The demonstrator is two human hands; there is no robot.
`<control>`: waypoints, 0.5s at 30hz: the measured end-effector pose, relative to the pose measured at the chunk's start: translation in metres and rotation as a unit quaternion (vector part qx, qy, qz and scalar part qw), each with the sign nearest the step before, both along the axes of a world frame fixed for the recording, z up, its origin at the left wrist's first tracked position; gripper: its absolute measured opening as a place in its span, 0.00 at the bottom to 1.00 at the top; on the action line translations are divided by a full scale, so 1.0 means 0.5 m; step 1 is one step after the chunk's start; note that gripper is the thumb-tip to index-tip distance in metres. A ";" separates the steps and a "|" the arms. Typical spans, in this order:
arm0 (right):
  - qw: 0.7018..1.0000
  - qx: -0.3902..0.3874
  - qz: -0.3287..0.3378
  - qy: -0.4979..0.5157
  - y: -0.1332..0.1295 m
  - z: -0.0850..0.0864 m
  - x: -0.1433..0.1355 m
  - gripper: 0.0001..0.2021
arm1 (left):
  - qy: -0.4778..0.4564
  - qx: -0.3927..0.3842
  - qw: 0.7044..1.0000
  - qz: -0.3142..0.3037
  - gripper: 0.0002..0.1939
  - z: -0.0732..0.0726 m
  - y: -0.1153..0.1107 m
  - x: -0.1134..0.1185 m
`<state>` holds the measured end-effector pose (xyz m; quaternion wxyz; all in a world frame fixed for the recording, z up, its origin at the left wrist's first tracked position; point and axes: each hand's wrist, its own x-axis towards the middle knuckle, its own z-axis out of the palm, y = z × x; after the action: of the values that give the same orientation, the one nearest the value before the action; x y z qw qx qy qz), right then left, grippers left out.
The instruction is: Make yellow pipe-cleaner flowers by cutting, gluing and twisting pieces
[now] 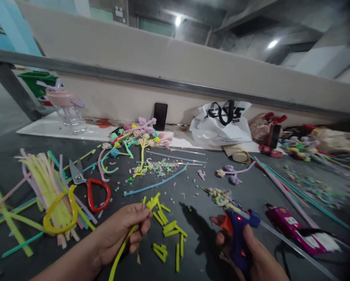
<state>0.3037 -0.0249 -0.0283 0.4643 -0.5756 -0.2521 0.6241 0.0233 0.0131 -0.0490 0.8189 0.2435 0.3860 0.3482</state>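
Observation:
My left hand (131, 224) pinches a long yellow-green pipe cleaner (120, 251) near its upper end, where short yellow pieces show just past the fingertips. Cut yellow pipe cleaner pieces (170, 228) lie scattered on the dark table to the right of that hand. My right hand (248, 249) is wrapped round a dark blue glue gun (238, 238) with an orange trigger and a lit red light. A clear glue stick (295, 248) sticks out of its back. The nozzle points up and left, beside a pile of small pastel bits (220, 196).
Red-and-yellow-handled scissors (88, 187) lie on the left by a bundle of pipe cleaners (50, 183). Behind are pipe cleaner flowers (142, 132), a phone (160, 116), a white bag (222, 125) and a clear bottle (68, 113). A purple packet (295, 230) lies at right.

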 end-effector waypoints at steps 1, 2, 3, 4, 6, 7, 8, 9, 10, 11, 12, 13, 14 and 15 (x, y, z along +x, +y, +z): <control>1.000 -0.013 -0.010 0.026 0.003 0.001 0.006 0.23 | -0.004 0.000 1.000 -0.001 0.08 0.001 0.000 -0.001; 0.999 -0.017 -0.018 0.038 0.006 0.000 0.010 0.23 | -0.008 0.004 1.000 -0.002 0.09 0.002 0.000 -0.002; 0.999 -0.014 -0.025 0.038 0.009 -0.002 0.014 0.22 | -0.011 0.010 1.000 -0.002 0.09 0.002 0.001 -0.003; 0.999 -0.013 -0.029 0.028 0.011 -0.004 0.017 0.22 | -0.014 0.016 1.000 -0.002 0.09 0.002 0.001 -0.004; 0.999 -0.023 -0.026 -0.015 0.017 -0.010 0.021 0.21 | -0.014 0.025 1.000 0.002 0.09 -0.001 0.002 -0.005; 0.998 -0.034 -0.021 -0.047 0.021 -0.011 0.022 0.21 | -0.012 0.027 1.000 0.004 0.09 -0.002 0.002 -0.006; 0.996 -0.042 -0.017 -0.078 0.026 -0.010 0.022 0.22 | -0.009 0.027 1.000 0.004 0.09 -0.003 0.002 -0.006; 0.993 -0.051 -0.010 -0.111 0.032 -0.009 0.023 0.23 | -0.007 0.027 1.000 0.003 0.10 -0.003 0.002 -0.007; 0.988 -0.061 0.005 -0.145 0.038 -0.006 0.024 0.26 | -0.006 0.027 1.000 0.000 0.10 -0.004 0.002 -0.008; 0.980 -0.072 0.028 -0.181 0.045 -0.002 0.026 0.28 | -0.006 0.026 1.000 -0.005 0.10 -0.004 0.002 -0.009; 0.970 -0.084 0.058 -0.222 0.052 0.002 0.029 0.29 | -0.007 0.026 1.000 -0.009 0.10 -0.005 0.002 -0.010; 0.953 -0.098 0.095 -0.270 0.059 0.007 0.034 0.30 | -0.008 0.026 1.000 -0.013 0.10 -0.006 0.002 -0.012; 0.928 -0.113 0.137 -0.327 0.066 0.012 0.041 0.29 | -0.009 0.027 0.999 -0.016 0.10 -0.007 0.002 -0.013; 0.893 -0.121 0.177 -0.395 0.072 0.018 0.048 0.26 | -0.009 0.029 0.999 -0.018 0.10 -0.008 0.002 -0.015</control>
<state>0.3275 0.0110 -0.0192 0.1353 -0.7721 -0.4354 0.4427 0.0161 0.0140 -0.0528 0.8213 0.2705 0.3637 0.3465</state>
